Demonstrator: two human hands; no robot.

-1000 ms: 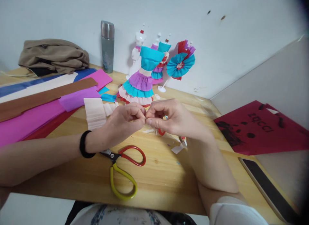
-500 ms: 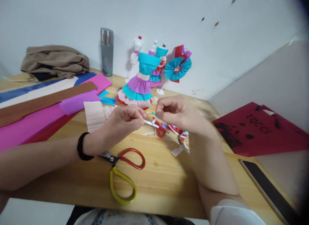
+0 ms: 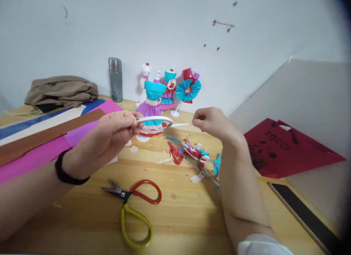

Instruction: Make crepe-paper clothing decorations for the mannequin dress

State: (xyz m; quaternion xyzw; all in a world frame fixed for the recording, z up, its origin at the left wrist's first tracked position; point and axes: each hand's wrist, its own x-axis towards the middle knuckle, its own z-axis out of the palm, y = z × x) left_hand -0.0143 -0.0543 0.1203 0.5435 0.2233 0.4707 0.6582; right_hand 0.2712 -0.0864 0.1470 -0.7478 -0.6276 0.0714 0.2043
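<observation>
My left hand (image 3: 115,129), with a black band on the wrist, pinches a white roll of tape (image 3: 156,118) above the table. A thin white strip (image 3: 181,124) runs from the roll toward my right hand (image 3: 208,121). My right hand's fingers are curled together, and the strip's end meets their tips. Behind the roll stands a doll form in a teal, purple and pink paper dress (image 3: 155,90). Scissors with red and yellow handles (image 3: 123,194) lie partly open below my hands.
Coloured paper sheets (image 3: 55,134) lie at the left near a brown cloth (image 3: 63,90). A grey bottle (image 3: 116,81) and small dressed forms (image 3: 188,90) stand at the back. Paper scraps (image 3: 192,151) lie centrally. A red bag (image 3: 285,149) and a phone (image 3: 304,211) are at the right.
The view has tilted up. My hands have moved apart, my left hand going left, and the white roll now shows in it. The strip between my hands is drawn out.
</observation>
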